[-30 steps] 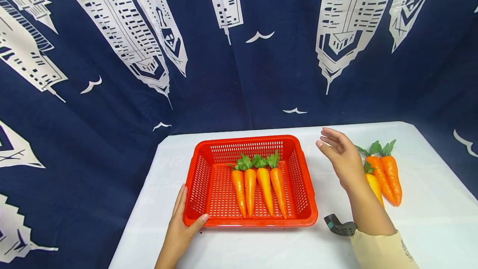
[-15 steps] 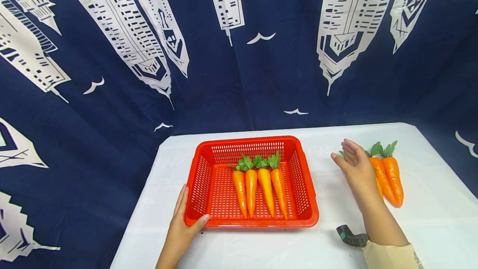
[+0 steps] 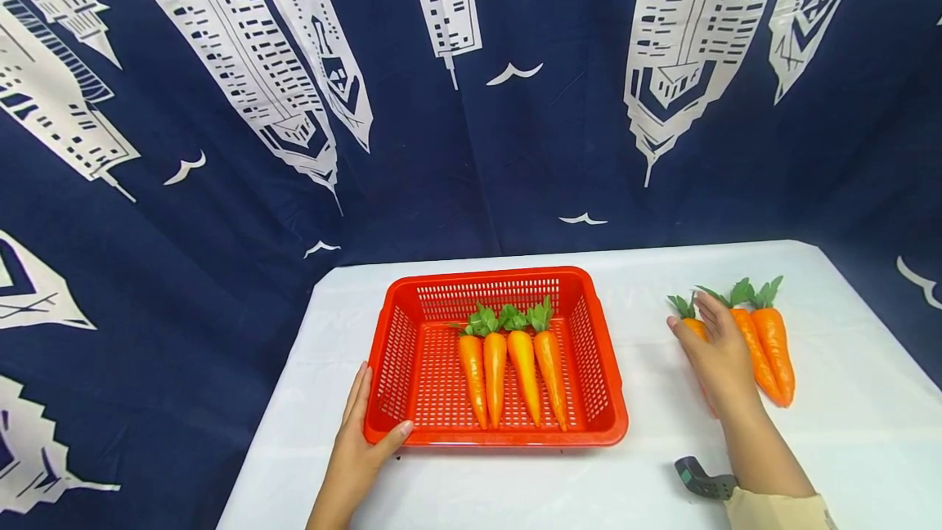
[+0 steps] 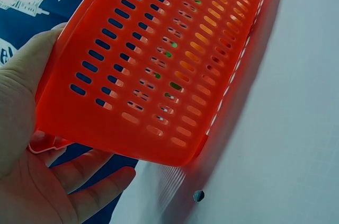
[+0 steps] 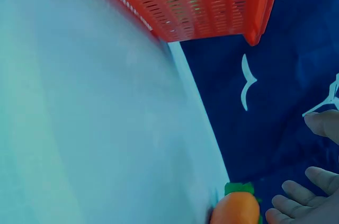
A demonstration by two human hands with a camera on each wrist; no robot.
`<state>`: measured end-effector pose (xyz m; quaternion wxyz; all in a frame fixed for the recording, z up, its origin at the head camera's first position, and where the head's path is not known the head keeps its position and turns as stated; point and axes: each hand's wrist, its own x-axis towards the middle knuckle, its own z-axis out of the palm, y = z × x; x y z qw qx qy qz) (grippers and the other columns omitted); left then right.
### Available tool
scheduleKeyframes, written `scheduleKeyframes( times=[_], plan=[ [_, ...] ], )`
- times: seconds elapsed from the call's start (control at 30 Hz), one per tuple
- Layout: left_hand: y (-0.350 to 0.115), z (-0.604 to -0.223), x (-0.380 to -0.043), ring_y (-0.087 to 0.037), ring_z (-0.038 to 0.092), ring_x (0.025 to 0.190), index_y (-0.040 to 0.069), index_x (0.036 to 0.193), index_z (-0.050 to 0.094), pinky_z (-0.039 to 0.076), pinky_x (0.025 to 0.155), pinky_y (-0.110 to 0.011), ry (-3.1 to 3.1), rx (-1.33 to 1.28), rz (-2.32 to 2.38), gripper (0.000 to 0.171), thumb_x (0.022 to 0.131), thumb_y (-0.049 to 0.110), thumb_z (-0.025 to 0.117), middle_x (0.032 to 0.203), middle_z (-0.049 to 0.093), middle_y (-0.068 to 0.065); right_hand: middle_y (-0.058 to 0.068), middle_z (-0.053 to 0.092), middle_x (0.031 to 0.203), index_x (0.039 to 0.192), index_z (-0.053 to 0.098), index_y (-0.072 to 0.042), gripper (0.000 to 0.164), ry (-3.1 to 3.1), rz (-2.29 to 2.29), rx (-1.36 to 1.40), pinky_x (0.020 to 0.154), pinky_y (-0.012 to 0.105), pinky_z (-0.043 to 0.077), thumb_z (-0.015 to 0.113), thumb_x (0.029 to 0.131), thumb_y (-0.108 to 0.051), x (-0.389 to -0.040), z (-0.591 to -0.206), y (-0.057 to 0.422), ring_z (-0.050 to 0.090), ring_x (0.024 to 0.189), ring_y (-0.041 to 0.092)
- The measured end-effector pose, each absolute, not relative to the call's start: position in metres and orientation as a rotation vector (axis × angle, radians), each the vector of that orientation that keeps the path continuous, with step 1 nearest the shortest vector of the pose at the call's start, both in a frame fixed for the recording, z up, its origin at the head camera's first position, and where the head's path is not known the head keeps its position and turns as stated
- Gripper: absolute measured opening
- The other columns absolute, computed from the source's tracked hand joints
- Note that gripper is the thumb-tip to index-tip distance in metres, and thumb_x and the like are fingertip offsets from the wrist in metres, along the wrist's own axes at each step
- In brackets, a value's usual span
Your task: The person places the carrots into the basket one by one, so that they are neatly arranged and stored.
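Observation:
A red plastic basket (image 3: 508, 438) stands on the table with several orange carrots (image 3: 523, 366) side by side in it, leafy tops to the back. My left hand (image 3: 356, 440) grips its near left corner, thumb over the rim and fingers along the outer side; in the left wrist view the thumb tip is hidden behind the rim. To the right of the basket lie three more carrots. My right hand (image 3: 724, 362) is over the leftmost carrot (image 3: 690, 327), hiding much of it. In the right wrist view its fingers (image 5: 299, 192) are spread from the thumb, near an orange carrot end (image 5: 237, 209).
Two carrots (image 3: 774, 354) lie together just right of my right hand. A white cloth (image 3: 640, 415) covers the table. A dark blue curtain (image 3: 412, 186) with white building prints hangs behind it. A black wrist device (image 3: 702, 481) is on my right wrist.
My right hand has moved right and down from beside the basket to the leftmost of the three loose carrots. My left hand has stayed at the basket corner.

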<state>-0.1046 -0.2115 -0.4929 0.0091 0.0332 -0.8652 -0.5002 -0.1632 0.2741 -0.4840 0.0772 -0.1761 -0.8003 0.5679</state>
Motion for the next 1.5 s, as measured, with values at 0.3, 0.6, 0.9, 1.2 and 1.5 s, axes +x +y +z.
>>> scheduleKeyframes(
  times=[0.3, 0.6, 0.9, 1.2, 1.5],
  plan=[
    [-0.212, -0.495, -0.105, -0.023, 0.017, 0.155, 0.037, 0.162, 0.016, 0.023, 0.122, -0.057, -2.707, 0.102, -1.545, 0.105, 0.082, 0.039, 0.084, 0.171, 0.011, 0.005, 0.012, 0.024, 0.168, 0.163, 0.020, -0.016, 0.079, -2.415, 1.677, -0.587, 0.124, 0.056, 0.019, 0.059, 0.100, -0.045, -0.162, -0.494, 0.277, 0.018, 0.155, 0.036],
    [-0.211, -0.493, -0.105, -0.022, 0.016, 0.155, 0.037, 0.162, 0.017, 0.022, 0.123, -0.058, -2.694, 0.085, -1.565, 0.104, 0.083, 0.037, 0.084, 0.170, 0.010, 0.010, 0.014, 0.027, 0.166, 0.162, 0.024, -0.015, 0.076, -2.418, 1.657, -0.606, 0.125, 0.053, 0.019, 0.058, 0.100, -0.044, -0.159, -0.499, 0.278, 0.022, 0.154, 0.035],
    [-0.212, -0.493, -0.104, -0.024, 0.016, 0.156, 0.035, 0.162, 0.017, 0.021, 0.123, -0.060, -2.692, 0.070, -1.556, 0.103, 0.084, 0.037, 0.083, 0.171, 0.010, 0.009, 0.020, 0.035, 0.162, 0.159, 0.031, -0.014, 0.067, -2.495, 1.587, -0.622, 0.116, 0.060, 0.033, 0.057, 0.102, -0.037, -0.159, -0.499, 0.273, 0.038, 0.143, 0.048],
    [-0.212, -0.494, -0.106, -0.018, 0.016, 0.155, 0.038, 0.161, 0.015, 0.023, 0.122, -0.052, -2.697, 0.094, -1.563, 0.105, 0.082, 0.034, 0.084, 0.170, 0.010, 0.014, 0.031, 0.029, 0.160, 0.161, 0.027, -0.012, 0.070, -2.732, 1.544, -0.583, 0.113, 0.065, 0.034, 0.056, 0.103, -0.039, -0.162, -0.510, 0.270, 0.035, 0.140, 0.055],
    [-0.212, -0.494, -0.106, -0.015, 0.016, 0.155, 0.040, 0.161, 0.016, 0.025, 0.123, -0.043, -2.696, 0.095, -1.561, 0.105, 0.082, 0.034, 0.085, 0.169, 0.010, 0.018, 0.032, 0.042, 0.152, 0.159, 0.030, -0.008, 0.068, -2.804, 1.499, -0.509, 0.111, 0.067, 0.035, 0.057, 0.102, -0.035, -0.163, -0.518, 0.266, 0.041, 0.135, 0.052]
  ],
)
